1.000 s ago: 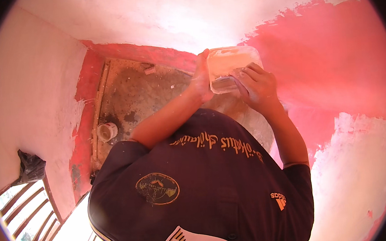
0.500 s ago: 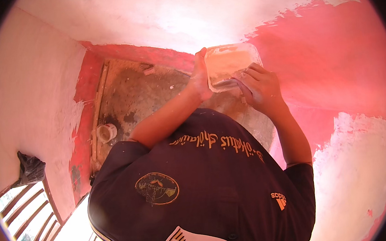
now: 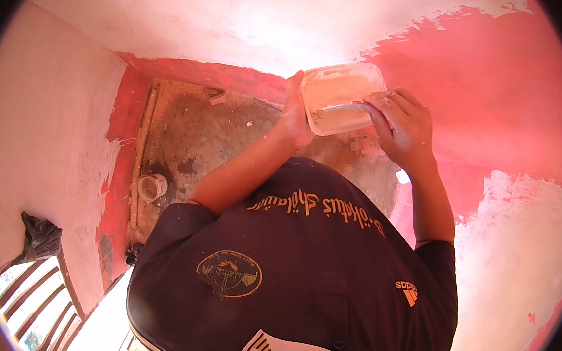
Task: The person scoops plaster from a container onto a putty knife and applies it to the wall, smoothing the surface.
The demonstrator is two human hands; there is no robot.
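Lying left-to-right over the tub (image 3: 340, 124), the scraper (image 3: 343, 106) is pinched at its right end by the nearer right hand (image 3: 406, 125); the tub's left side is gripped by the left hand (image 3: 296, 116).

Bright, pink-tinged light with strong glare, in a round fisheye view.
The barred window (image 3: 40, 306) at lower left is blown out to white, and glare bleaches the upper wall (image 3: 270, 34) behind the tub (image 3: 337, 131), whose contents look pale and washed out. The floor (image 3: 209, 138) is dimmer; the dark shirt (image 3: 288, 261) loses shading. Straight edges bend outward, the corners fall black, and purple fringing tints the left rim.
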